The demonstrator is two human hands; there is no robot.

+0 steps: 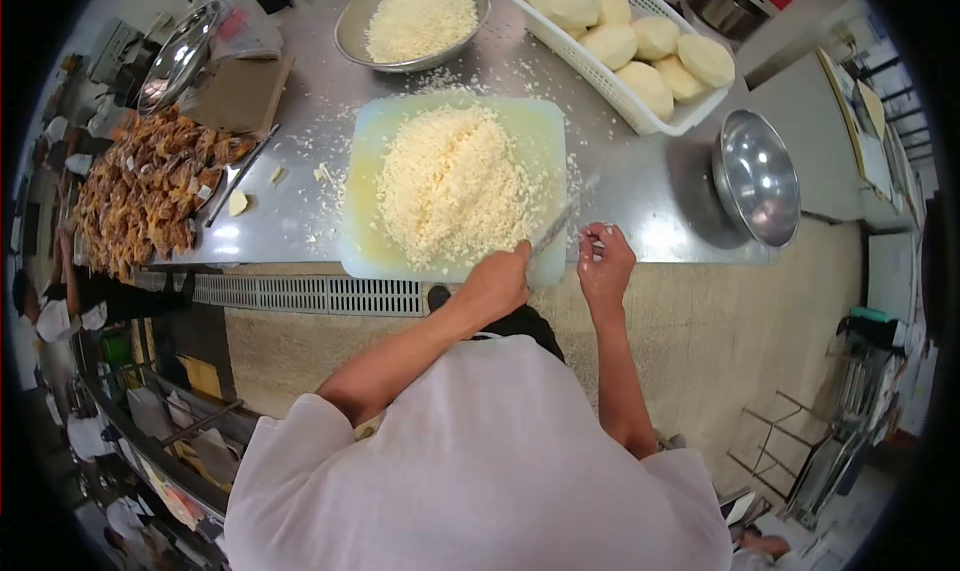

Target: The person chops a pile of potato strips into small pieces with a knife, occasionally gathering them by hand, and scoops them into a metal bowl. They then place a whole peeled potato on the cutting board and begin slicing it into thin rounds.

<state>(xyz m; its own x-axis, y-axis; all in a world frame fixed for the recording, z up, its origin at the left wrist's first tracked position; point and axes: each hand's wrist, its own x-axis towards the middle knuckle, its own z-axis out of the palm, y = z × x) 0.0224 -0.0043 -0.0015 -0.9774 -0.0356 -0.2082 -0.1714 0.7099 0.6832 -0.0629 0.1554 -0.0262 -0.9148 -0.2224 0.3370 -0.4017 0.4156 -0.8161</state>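
Head view: at the lower edge of the cutting board [365, 249], centre frame, the left hand [497, 283] is closed round the handle of a knife [558, 233], blade angled up to the right. The right hand [604, 263], fingers curled, meets the blade near its tip; whether it pinches the blade I cannot tell. A heap of pale mince [450, 186] fills the board on the steel counter [640, 186]. Chopping looks paused to clear the blade; going on calls for lifting those fingers away first.

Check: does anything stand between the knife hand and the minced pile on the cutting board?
Nothing visible. The left hand holds the knife at the near edge of the cutting board, beside the minced pile; the right hand is off to the side.
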